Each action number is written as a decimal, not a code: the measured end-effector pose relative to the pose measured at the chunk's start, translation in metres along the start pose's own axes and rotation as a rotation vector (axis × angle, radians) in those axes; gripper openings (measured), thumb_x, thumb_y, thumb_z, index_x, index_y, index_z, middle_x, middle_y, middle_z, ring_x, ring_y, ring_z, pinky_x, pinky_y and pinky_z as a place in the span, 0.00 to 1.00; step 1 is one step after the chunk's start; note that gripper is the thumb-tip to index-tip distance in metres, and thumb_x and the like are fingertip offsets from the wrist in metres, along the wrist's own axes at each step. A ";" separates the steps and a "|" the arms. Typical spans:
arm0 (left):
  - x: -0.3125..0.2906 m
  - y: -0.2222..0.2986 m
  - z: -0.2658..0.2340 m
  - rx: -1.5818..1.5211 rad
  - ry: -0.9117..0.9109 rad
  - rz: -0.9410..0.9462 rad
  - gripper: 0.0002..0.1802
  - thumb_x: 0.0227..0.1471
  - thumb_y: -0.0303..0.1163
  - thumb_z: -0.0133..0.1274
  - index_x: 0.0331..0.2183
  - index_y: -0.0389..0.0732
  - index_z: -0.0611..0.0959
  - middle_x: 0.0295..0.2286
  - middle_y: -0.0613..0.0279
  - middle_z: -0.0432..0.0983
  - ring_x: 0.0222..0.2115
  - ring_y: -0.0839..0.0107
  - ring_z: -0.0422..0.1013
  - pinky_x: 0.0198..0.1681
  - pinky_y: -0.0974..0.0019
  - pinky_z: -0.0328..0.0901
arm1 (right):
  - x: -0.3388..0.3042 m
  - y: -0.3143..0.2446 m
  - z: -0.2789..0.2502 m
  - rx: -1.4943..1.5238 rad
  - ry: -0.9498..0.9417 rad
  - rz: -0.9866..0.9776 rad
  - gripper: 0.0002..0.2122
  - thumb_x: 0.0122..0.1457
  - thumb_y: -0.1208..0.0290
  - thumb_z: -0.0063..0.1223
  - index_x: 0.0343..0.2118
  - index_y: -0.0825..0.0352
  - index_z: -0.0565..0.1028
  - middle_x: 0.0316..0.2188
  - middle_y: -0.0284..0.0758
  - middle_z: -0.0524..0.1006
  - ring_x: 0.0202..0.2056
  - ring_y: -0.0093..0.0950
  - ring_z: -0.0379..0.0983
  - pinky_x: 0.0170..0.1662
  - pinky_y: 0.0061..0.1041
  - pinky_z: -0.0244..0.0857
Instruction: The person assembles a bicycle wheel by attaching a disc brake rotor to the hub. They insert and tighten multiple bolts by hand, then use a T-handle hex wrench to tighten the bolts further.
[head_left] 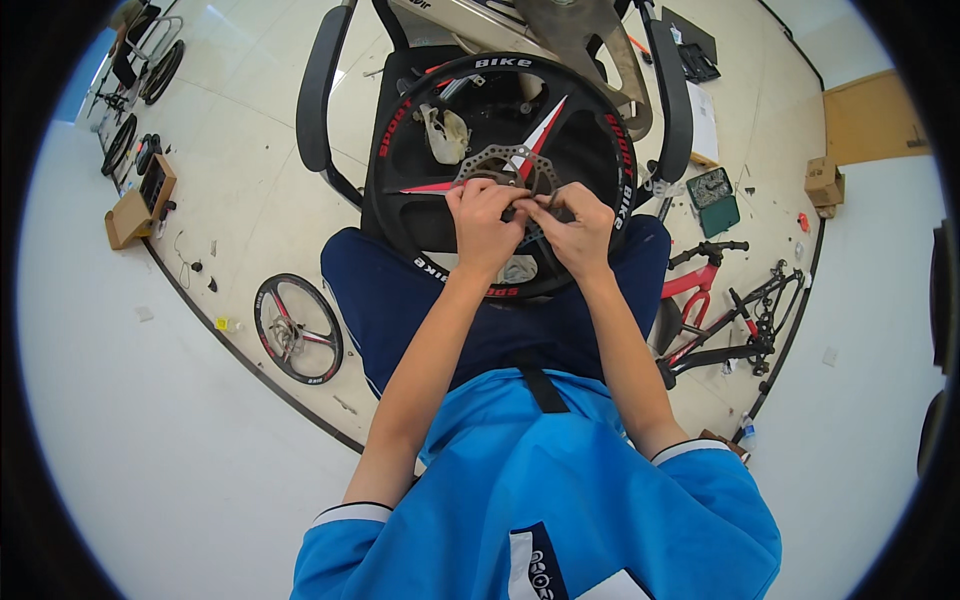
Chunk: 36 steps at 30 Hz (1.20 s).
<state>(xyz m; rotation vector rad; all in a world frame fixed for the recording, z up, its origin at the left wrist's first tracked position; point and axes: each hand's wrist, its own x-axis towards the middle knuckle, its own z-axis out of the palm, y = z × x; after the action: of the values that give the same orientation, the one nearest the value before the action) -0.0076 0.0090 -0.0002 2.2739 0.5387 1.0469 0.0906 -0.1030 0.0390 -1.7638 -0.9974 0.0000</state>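
Observation:
A black bicycle wheel (390, 215) with red and white markings lies across my lap and the black office chair (318, 95) in front of me. At its hub sits a silver brake disc (490, 158) with a scalloped, perforated edge. Both hands meet over the near side of the disc. My left hand (487, 222) has its fingers pinched at the hub, and my right hand (575, 228) is closed beside it, fingertips nearly touching. Whatever small part they may hold is hidden by the fingers. A crumpled clear plastic bag (446, 135) shows through the wheel opening.
Another three-spoke wheel (298, 330) lies on the floor at left. A red and black bicycle frame (725, 315) rests at right, below an open green case (716, 205). Cardboard boxes (140, 208) line the left wall. Beyond the chair's seat is a silver frame (480, 25).

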 end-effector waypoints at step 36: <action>0.000 0.006 0.004 0.062 0.085 0.058 0.07 0.47 0.30 0.69 0.32 0.46 0.91 0.29 0.69 0.85 0.36 0.64 0.75 0.44 0.61 0.64 | 0.033 -0.308 -0.108 -0.374 -0.858 -0.383 0.06 0.51 0.70 0.59 0.27 0.67 0.77 0.26 0.40 0.77 0.31 0.40 0.78 0.33 0.38 0.73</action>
<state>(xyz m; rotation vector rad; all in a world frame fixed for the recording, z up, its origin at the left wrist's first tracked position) -0.0040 0.0033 0.0010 2.3199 0.5493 1.1745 -0.0304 -0.1392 0.3416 -1.8987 -2.0533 0.3761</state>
